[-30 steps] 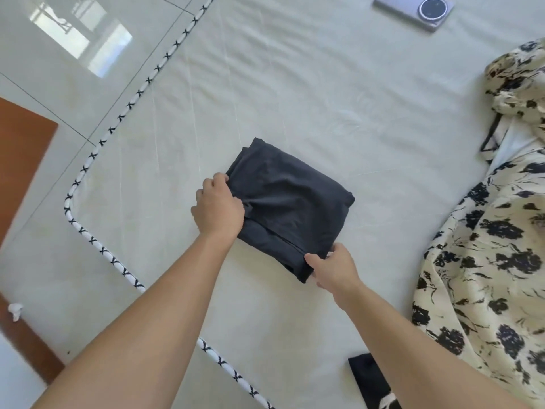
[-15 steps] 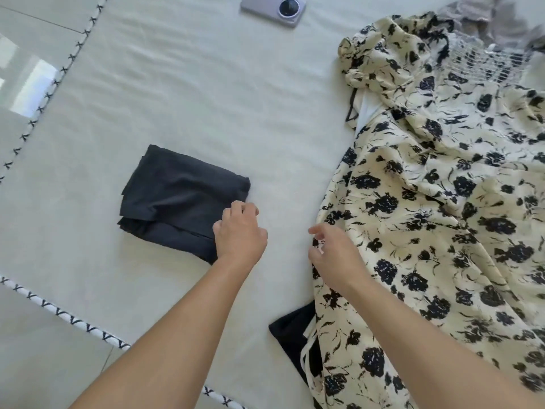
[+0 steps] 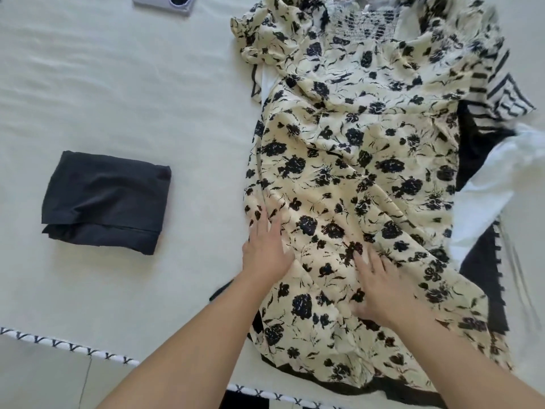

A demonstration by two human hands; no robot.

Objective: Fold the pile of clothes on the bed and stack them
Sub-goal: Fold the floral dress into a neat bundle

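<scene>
While both hands lie flat on the cream floral dress (image 3: pixel 354 160), the folded black garment (image 3: pixel 106 202) sits on its own out to the left on the pale bed sheet (image 3: pixel 132 98), well apart from the pile. The left hand (image 3: pixel 267 249) presses on the dress's left edge, fingers straight and slightly spread, holding nothing. The right hand (image 3: pixel 380 284) presses nearer the middle of the skirt, fingers straight and fanned a little, palm down. The dress is spread long-ways, its smocked top at the far end and its hem near the bed's edge, and it covers the rest of the pile: a striped garment (image 3: pixel 501 93) peeks out at the far right, a white piece (image 3: pixel 501 178) beside it, and black fabric (image 3: pixel 483 278) below that. A lilac phone (image 3: pixel 165 2) lies at the top of the view, camera ring up. The black-and-white piping (image 3: pixel 67 346) marks the near edge of the mattress.
</scene>
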